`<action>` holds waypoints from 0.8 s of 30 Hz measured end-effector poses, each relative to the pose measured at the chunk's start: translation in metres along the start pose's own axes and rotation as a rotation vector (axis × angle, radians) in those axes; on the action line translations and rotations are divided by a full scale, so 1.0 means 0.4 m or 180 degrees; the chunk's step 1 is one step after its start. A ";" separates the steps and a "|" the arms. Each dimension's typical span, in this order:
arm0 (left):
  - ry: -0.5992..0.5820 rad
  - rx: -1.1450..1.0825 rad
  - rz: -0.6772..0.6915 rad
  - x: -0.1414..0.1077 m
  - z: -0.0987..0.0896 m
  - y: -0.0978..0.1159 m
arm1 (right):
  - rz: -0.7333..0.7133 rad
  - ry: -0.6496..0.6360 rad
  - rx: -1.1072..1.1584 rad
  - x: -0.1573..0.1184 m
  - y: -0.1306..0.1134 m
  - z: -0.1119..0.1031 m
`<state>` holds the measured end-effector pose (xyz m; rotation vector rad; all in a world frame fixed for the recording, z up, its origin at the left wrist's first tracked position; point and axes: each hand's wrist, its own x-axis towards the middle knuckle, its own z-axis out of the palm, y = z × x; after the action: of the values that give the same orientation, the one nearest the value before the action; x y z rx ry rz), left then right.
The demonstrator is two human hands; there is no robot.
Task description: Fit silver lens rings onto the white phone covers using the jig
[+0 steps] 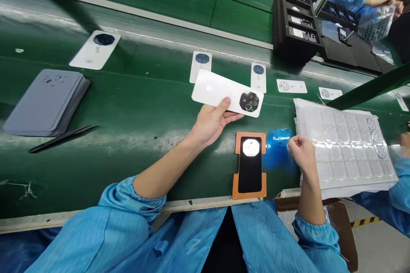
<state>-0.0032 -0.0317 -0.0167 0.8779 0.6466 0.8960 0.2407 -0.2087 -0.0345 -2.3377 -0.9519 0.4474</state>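
My left hand [213,121] grips a white phone back cover [221,91] by its lower edge, thumb on top. A dark round camera piece [249,101] sits at its right end. My right hand [303,151] is closed, fingertips pinched at the edge of a blue clear film [278,147] that looks blurred. Between my hands, near the bench edge, an orange fixture [250,195] holds a black phone-shaped plate [250,175] with a white round patch [251,147] at its top.
Grey phone-shaped sheets [45,102] are stacked at left, beside black tweezers [60,139]. Several white covers, including one at upper left [92,57], lie along the green belt. A clear compartment tray [342,145] is at right. Black trays [296,21] and a co-worker's hands [389,0] are beyond.
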 end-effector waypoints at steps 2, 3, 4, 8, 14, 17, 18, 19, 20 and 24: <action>-0.0080 0.0300 0.0080 -0.020 -0.009 0.008 | -0.0098 -0.0281 -0.0439 -0.035 0.033 0.011; -0.0116 0.0531 0.0130 -0.034 -0.012 0.011 | -0.0137 -0.0315 -0.0640 -0.050 0.041 0.015; -0.0135 0.0843 0.0193 -0.052 -0.015 0.012 | -0.0169 -0.0269 -0.0785 -0.063 0.044 0.016; -0.0685 0.2624 0.0798 -0.130 -0.027 0.008 | -0.0503 0.0237 -0.0564 -0.097 0.018 -0.009; -0.2086 0.4791 0.2487 -0.206 -0.026 -0.063 | -0.2732 -0.0243 -0.0403 -0.143 -0.061 0.001; -0.2120 0.5258 0.2716 -0.216 -0.024 -0.099 | -0.3369 -0.0298 -0.0816 -0.147 -0.059 0.036; -0.2107 0.5306 0.2751 -0.217 -0.024 -0.106 | -0.3468 -0.0275 -0.0888 -0.145 -0.054 0.045; -0.2098 0.5328 0.2774 -0.217 -0.026 -0.110 | -0.3532 -0.0258 -0.0931 -0.143 -0.047 0.051; -0.2095 0.5333 0.2782 -0.217 -0.027 -0.113 | -0.3574 -0.0254 -0.0956 -0.141 -0.041 0.055; -0.2141 0.5229 0.2749 -0.217 -0.031 -0.117 | -0.3607 -0.0274 -0.1042 -0.137 -0.035 0.053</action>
<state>-0.0369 -0.1180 -0.0529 2.9314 0.2584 0.5518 0.1852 -0.2319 -0.0375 -1.6214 -2.2640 -0.0928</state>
